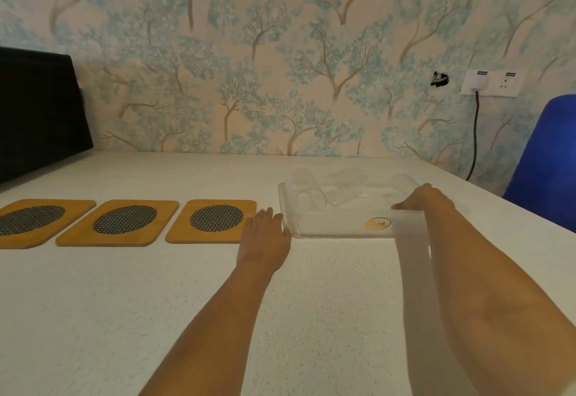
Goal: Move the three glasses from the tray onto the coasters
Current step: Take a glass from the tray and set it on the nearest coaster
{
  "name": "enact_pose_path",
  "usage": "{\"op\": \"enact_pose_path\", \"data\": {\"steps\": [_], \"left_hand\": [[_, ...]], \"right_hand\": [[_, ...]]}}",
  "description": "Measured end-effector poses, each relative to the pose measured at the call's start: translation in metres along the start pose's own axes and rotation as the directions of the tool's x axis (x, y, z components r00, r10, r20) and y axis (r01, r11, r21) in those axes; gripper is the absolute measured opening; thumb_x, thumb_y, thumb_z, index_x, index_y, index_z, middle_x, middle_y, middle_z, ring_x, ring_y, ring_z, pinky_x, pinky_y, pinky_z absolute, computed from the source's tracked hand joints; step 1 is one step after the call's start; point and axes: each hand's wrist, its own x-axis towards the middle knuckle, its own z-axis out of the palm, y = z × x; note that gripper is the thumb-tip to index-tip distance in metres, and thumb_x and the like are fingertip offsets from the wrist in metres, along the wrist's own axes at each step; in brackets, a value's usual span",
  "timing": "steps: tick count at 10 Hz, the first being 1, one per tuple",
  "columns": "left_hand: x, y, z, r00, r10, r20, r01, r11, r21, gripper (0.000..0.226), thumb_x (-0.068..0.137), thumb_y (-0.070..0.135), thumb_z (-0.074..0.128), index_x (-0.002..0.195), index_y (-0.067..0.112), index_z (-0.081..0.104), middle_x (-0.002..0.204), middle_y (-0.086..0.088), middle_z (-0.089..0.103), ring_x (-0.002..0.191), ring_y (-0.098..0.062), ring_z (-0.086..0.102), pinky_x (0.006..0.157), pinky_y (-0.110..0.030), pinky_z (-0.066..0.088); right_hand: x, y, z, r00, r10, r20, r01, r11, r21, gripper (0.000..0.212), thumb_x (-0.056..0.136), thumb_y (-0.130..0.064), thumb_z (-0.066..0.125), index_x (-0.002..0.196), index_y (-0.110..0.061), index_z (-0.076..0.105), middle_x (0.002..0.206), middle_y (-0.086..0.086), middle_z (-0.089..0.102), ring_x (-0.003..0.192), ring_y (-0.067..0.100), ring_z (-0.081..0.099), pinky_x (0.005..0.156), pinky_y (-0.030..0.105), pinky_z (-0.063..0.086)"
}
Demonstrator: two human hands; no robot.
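A clear plastic tray (336,229) with a yellow sticker lies on the white table, right of centre. Clear glasses (312,198) are grouped in its far left part; they are faint and blurred, and one glass (349,181) looks tilted. Three wooden coasters with dark mesh centres lie in a row to the tray's left: the near coaster (215,220), the middle coaster (124,222) and the far-left coaster (31,221). All three are bare. My left hand (265,231) lies flat on the table, fingers spread, against the tray's front left corner. My right hand (424,197) grips the tray's front right rim.
A black panel (37,108) stands at the back left of the table. A blue chair back (545,158) rises at the right edge. A wall socket (492,82) with a dark cable hanging from it is on the patterned wall.
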Motion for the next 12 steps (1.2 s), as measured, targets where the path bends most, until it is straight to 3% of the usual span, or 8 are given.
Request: {"op": "enact_pose_path", "data": {"steps": [2,5,6,7,8,9,10,12], "left_hand": [[0.0,-0.001,0.001,1.0,0.0,0.008,0.0,1.0,0.0,0.048,0.102,0.03,0.025,0.146,0.012,0.031,0.158,-0.009,0.021,0.147,-0.022,0.015,0.121,-0.039,0.008],[0.001,-0.001,0.002,1.0,-0.002,0.003,0.002,1.0,0.006,0.048,0.102,0.031,0.025,0.145,0.012,0.032,0.158,-0.01,0.021,0.147,-0.022,0.015,0.121,-0.038,0.007],[0.001,-0.001,0.002,1.0,-0.005,-0.001,0.005,1.0,0.009,0.048,0.102,0.032,0.025,0.145,0.013,0.032,0.158,-0.009,0.021,0.147,-0.022,0.015,0.12,-0.038,0.007],[0.001,-0.001,0.002,1.0,-0.007,-0.008,0.007,1.0,0.015,0.048,0.102,0.033,0.026,0.145,0.013,0.033,0.158,-0.009,0.022,0.147,-0.022,0.015,0.12,-0.038,0.008],[-0.001,-0.001,0.001,1.0,-0.01,-0.009,0.01,1.0,0.013,0.048,0.102,0.033,0.026,0.145,0.012,0.033,0.158,-0.009,0.022,0.147,-0.022,0.015,0.12,-0.038,0.008],[-0.004,-0.001,-0.001,1.0,-0.006,-0.011,0.006,1.0,0.007,0.048,0.102,0.032,0.026,0.145,0.011,0.033,0.158,-0.01,0.022,0.146,-0.023,0.016,0.12,-0.037,0.008],[-0.009,-0.001,-0.003,1.0,0.001,-0.022,0.0,1.0,0.014,0.048,0.102,0.031,0.025,0.145,0.011,0.033,0.157,-0.01,0.023,0.146,-0.023,0.017,0.12,-0.037,0.01],[-0.023,-0.004,-0.009,1.0,0.01,-0.027,-0.01,1.0,0.013,0.047,0.102,0.028,0.028,0.144,0.009,0.033,0.157,-0.011,0.024,0.146,-0.023,0.019,0.12,-0.035,0.012]], "right_hand": [[0.0,0.001,0.002,0.998,-0.023,-0.063,0.025,0.999,0.033,0.064,0.08,-0.024,0.073,0.134,-0.003,0.046,0.133,0.014,0.054,0.124,0.03,0.053,0.091,0.034,0.045],[0.006,0.007,-0.001,0.939,-0.084,-0.332,0.244,0.845,0.476,0.075,0.081,-0.03,0.073,0.143,-0.011,0.034,0.139,0.023,0.045,0.127,0.04,0.046,0.102,0.044,0.041],[0.005,0.007,0.0,0.92,-0.035,-0.389,0.299,0.703,0.645,0.074,0.08,-0.037,0.072,0.142,-0.014,0.038,0.139,0.021,0.047,0.127,0.038,0.047,0.106,0.046,0.04],[0.0,0.003,-0.002,0.942,0.111,-0.316,0.253,0.382,0.889,0.072,0.08,-0.04,0.071,0.142,-0.021,0.041,0.14,0.013,0.047,0.126,0.031,0.05,0.104,0.044,0.046],[-0.008,-0.003,-0.009,0.971,0.19,-0.141,0.143,0.005,0.99,0.065,0.084,-0.041,0.065,0.14,-0.022,0.04,0.136,0.008,0.048,0.12,0.027,0.054,0.09,0.036,0.052],[-0.017,-0.007,-0.015,0.984,0.175,-0.018,0.061,-0.247,0.967,0.062,0.088,-0.042,0.059,0.14,-0.019,0.036,0.134,0.008,0.046,0.12,0.028,0.054,0.092,0.041,0.052],[-0.029,-0.01,-0.019,0.986,0.127,0.112,-0.049,-0.421,0.906,0.069,0.089,-0.048,0.054,0.144,-0.014,0.029,0.146,0.01,0.041,0.126,0.029,0.051,0.097,0.045,0.05],[-0.058,-0.015,-0.025,0.991,-0.034,0.127,-0.127,-0.491,0.862,0.07,0.09,-0.06,0.043,0.144,-0.016,0.038,0.143,0.005,0.048,0.125,0.023,0.052,0.075,0.033,0.047]]}}
